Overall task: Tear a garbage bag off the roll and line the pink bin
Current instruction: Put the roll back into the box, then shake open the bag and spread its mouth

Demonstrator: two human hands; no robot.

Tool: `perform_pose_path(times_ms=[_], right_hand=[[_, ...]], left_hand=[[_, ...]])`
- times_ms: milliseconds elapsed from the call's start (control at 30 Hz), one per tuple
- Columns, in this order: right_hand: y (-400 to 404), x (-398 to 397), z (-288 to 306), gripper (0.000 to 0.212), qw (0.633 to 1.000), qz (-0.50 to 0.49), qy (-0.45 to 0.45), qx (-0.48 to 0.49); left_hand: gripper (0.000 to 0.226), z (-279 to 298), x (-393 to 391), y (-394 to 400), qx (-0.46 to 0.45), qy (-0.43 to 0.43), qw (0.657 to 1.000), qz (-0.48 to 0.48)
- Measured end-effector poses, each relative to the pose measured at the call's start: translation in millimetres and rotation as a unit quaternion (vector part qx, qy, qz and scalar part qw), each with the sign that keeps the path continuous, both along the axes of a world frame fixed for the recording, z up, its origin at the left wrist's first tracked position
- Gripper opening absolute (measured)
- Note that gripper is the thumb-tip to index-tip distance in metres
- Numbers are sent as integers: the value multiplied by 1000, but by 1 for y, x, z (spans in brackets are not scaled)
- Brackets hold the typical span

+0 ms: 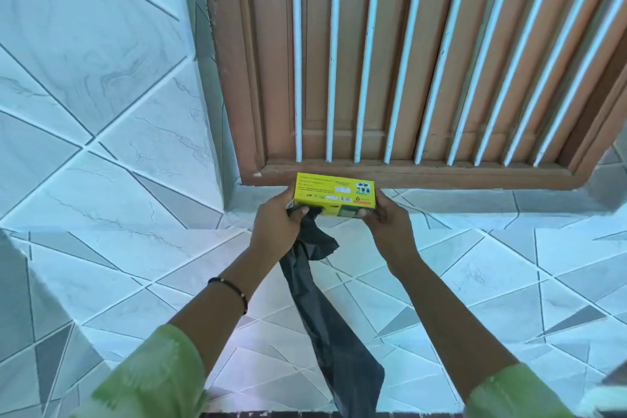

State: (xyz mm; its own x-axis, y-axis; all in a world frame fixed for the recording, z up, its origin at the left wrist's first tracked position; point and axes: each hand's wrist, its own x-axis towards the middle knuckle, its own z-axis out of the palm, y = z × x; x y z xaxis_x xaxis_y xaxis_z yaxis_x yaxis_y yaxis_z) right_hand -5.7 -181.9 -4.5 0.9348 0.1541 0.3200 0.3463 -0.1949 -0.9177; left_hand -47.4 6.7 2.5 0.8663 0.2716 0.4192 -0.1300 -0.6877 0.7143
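Box: you hold a yellow box (335, 194) of garbage bags at frame centre, long side level, printed face up toward the camera; the small print is too fine to read.
Left hand: your left hand (279, 225) grips the box's 9 o'clock end, thumb curled over the lower left corner, fingers wrapped behind. The same hand pinches the top of the black bag against that corner.
Right hand: your right hand (385, 221) grips the 3 o'clock end, thumb tip on the lower front edge, fingers tucked behind the box.
Garbage bag: a black garbage bag (325, 302) hangs from the box's lower left corner, at 6 o'clock from your left thumb. It bunches just beneath the box, then runs as a long strip between your forearms toward 5 o'clock, down to the bottom edge of the frame.
Grip relation: the bag's top end sits under your left thumb; the right hand touches only the box. Whether the bag is torn free cannot be told.
Wrist: a dark beaded bracelet (232, 288) circles your left wrist; green sleeves (149, 380) cover both upper forearms.
Surroundings: a brown wooden window frame (420, 176) with white bars (364, 78) at 12 o'clock, touching the box's upper edge in view; pale marbled wall tiles (101, 95) from 9 to 6 o'clock.
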Motion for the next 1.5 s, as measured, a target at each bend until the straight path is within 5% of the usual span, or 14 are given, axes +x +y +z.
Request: perform_pose_path(times_ms=[367, 633, 833, 933, 1133, 1267, 1400, 1500], right_hand=[[32, 62, -6, 48, 995, -46, 13, -86], [36, 74, -11, 27, 989, -128, 65, -28], [14, 44, -10, 22, 984, -83, 100, 123], [5, -8, -27, 19, 992, -64, 95, 49], [17, -95, -37, 57, 958, 191, 183, -107], [20, -106, -25, 27, 956, 172, 233, 34], [20, -117, -14, 8, 949, 152, 245, 125], [22, -125, -6, 12, 931, 149, 275, 189]], left_hand=[[24, -13, 53, 21, 31, 62, 994, 81], [22, -22, 56, 14, 51, 20, 991, 124], [20, -31, 15, 10, -86, -83, 977, 175], [16, -31, -16, 2, -124, -111, 977, 134], [14, -19, -70, -17, -191, -118, 973, 56], [17, -13, -89, -17, -311, -74, 947, 26], [46, -11, -112, -8, -498, 32, 856, -132], [73, -23, -141, -12, -448, 113, 858, -226]])
